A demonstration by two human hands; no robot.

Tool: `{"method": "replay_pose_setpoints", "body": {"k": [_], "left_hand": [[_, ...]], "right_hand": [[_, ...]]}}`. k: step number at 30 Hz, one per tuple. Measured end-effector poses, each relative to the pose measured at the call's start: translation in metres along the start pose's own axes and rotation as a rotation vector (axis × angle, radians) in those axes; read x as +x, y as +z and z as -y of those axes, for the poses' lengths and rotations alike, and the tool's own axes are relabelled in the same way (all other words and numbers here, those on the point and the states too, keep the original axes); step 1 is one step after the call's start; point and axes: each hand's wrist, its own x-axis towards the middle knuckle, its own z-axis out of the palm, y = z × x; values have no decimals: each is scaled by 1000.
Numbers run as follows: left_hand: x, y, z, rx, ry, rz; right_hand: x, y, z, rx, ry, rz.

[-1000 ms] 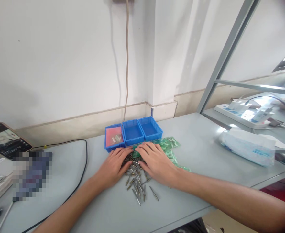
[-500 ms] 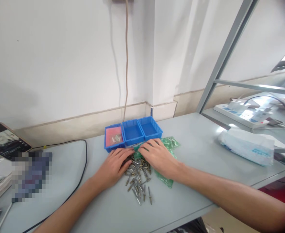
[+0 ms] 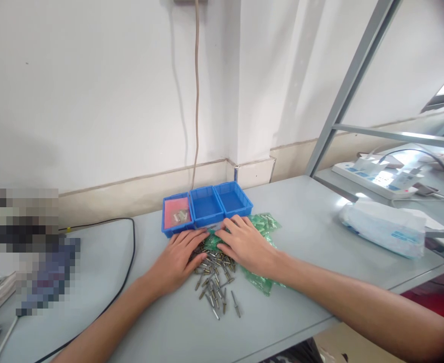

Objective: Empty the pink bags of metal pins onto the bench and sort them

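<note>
Blind rivets (image 3: 216,282) lie in a loose pile on the grey tabletop, several strewn toward the front. My left hand (image 3: 178,257) curves around the pile's left side, thumb apart from the fingers. From the right, my right hand (image 3: 244,244) reaches over the pile with its fingers spread. Between both sets of fingertips shows a crumpled piece of green plastic film (image 3: 212,242); whether either hand pinches it is unclear. More green plastic packaging (image 3: 261,285) spreads beneath and beyond my right hand, with small pale pieces visible at its far end.
Three joined blue bins (image 3: 206,204) stand behind my hands; the left one holds a pink sheet and small pale parts. A black cable (image 3: 131,262) curves across the left. At right are a white-and-blue soft pack (image 3: 384,229), a metal frame (image 3: 342,106) and power strips.
My right thumb has parted a little from the fingers, and more green film shows between the hands. One rivet at the front has shifted slightly right.
</note>
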Motion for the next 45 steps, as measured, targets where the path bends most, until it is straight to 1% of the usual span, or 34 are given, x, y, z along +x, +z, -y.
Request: {"method": "replay_pose_setpoints", "body": {"k": [6,12,14,19,22,24,30,36,39,45], "left_hand": [[0,1,-1,-28,-13,-67],[0,3,-2,-4,-26,-113],[0,3,-2,-3,-30,-118],[1,3,-2,-5,-35,-133],[0,3,-2,-17,-28,-152],[0,2,-2,-34,-14,-137],[-2,-9,-6,-82,48,-35],[-2,-9,-6,-106,58,-8],[-3,-7,-4,-107,49,-8],[-3,-7,-4,-87,38,-22]], "right_hand": [[0,-1,1,28,9,7],[0,-4,3,94,16,14],[0,-6,4,130,-5,21],[-1,-10,6,191,-113,66],[-2,-10,7,181,-122,87],[-2,-8,7,177,-113,82],[-3,-1,2,153,-85,55],[-4,1,-2,115,-71,60],[-4,0,0,117,-54,23],[-2,0,-5,119,51,-118]]}}
